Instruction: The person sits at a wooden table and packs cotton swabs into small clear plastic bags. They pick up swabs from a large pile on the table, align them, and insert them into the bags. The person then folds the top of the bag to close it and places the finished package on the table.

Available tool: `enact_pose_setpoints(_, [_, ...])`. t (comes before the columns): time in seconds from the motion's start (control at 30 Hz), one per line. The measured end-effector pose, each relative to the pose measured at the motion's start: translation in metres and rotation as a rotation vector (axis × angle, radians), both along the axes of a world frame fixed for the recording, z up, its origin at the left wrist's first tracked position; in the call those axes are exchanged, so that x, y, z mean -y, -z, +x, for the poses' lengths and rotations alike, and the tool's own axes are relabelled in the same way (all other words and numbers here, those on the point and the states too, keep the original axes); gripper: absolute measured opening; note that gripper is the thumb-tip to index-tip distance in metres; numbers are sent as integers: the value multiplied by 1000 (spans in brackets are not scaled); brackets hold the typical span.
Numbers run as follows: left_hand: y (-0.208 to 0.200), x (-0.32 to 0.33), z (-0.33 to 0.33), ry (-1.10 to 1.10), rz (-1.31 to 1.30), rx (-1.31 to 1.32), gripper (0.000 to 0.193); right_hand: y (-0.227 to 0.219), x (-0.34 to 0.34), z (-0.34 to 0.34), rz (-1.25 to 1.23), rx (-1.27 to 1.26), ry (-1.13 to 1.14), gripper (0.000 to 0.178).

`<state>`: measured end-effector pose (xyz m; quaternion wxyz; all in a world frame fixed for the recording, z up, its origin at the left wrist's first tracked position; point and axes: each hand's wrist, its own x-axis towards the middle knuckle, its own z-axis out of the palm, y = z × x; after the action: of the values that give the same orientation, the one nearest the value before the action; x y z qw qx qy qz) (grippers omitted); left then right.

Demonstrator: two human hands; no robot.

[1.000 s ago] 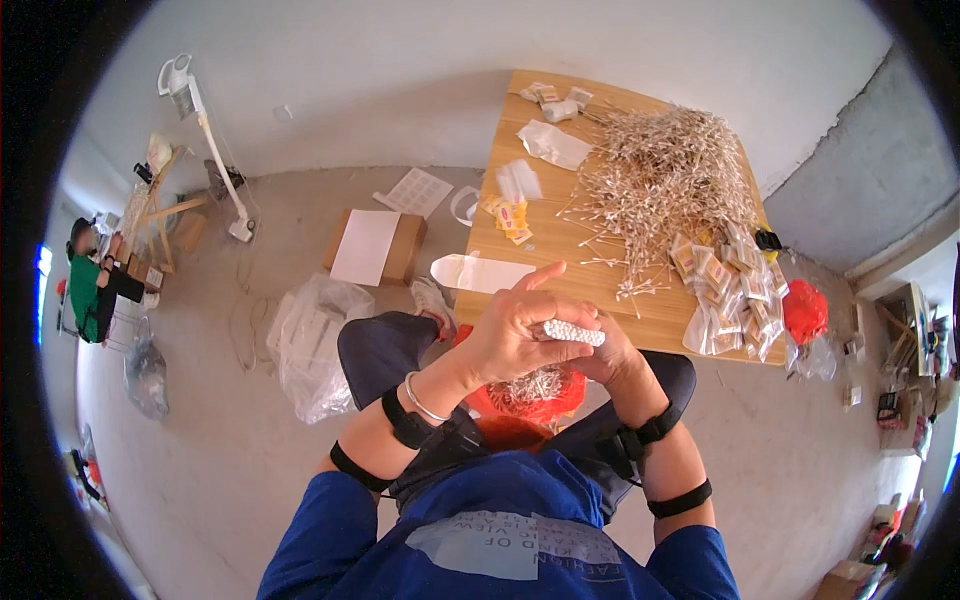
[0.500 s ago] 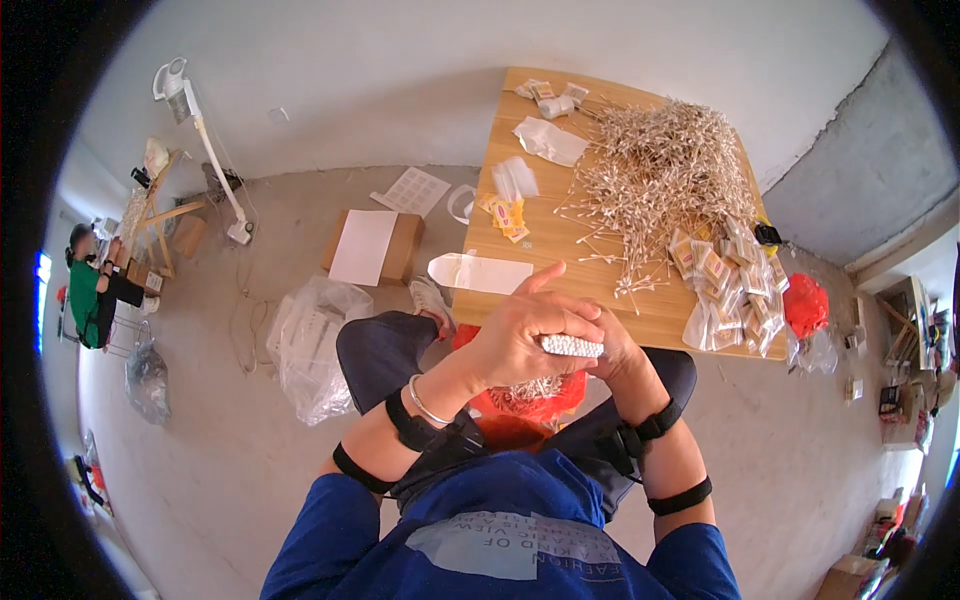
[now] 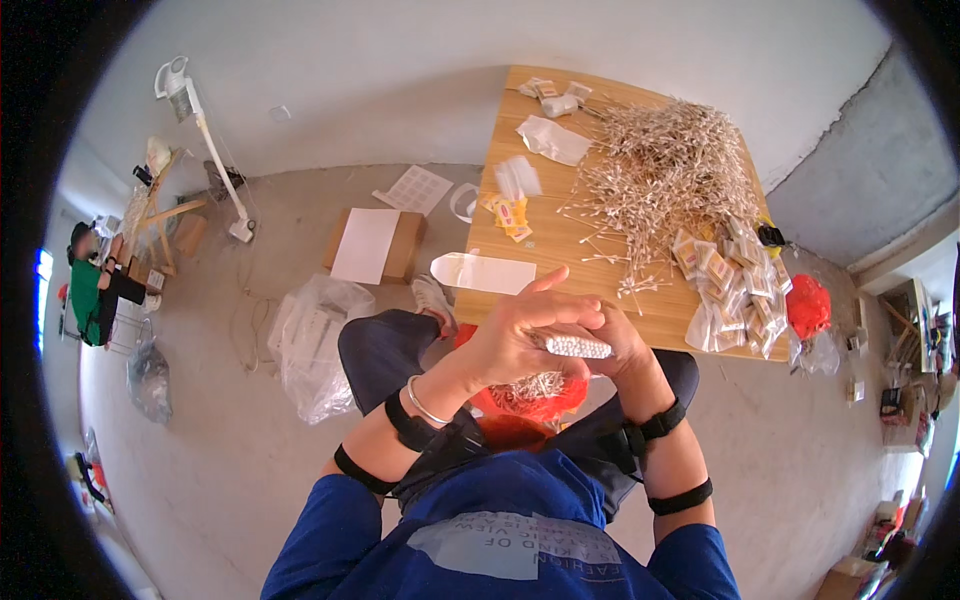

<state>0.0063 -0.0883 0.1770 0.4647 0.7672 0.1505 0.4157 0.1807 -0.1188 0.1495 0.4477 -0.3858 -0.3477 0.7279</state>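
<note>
A packed bundle of cotton swabs (image 3: 580, 347), its white tips facing me, sits between my hands above my lap. My left hand (image 3: 525, 335) curves over it from the left, thumb below, index finger stretched outward. From the right, my right hand (image 3: 622, 345) closes round the other end, its fingers partly hidden. Below them, between my knees, a red plastic bag (image 3: 560, 405) holds more loose swabs. Just beyond my hands, a heap of loose cotton swabs (image 3: 665, 160) covers the right part of the wooden table (image 3: 570, 240).
Filled swab packets (image 3: 735, 280) lie at the table's near right corner. Yellow cards (image 3: 510, 215), clear bags (image 3: 517, 177) and a white paper strip (image 3: 485, 272) lie on the left. A cardboard box (image 3: 405, 250) and plastic sack (image 3: 320, 340) stand on the floor. Far left, a person in green (image 3: 90, 295) sits.
The bundle has shifted slightly right and its tip end looks flatter and wider. My left fingers have lifted a little off it.
</note>
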Motion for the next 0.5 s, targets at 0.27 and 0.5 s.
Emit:
enact_pose_setpoints(0.27, [11, -3, -6, 29, -27, 130, 35, 18, -13, 14, -95, -527, -179, 26])
enact_pose_setpoints(0.5, [8, -3, -5, 53, -132, 155, 34, 22, -13, 16, -90, -442, -122, 25])
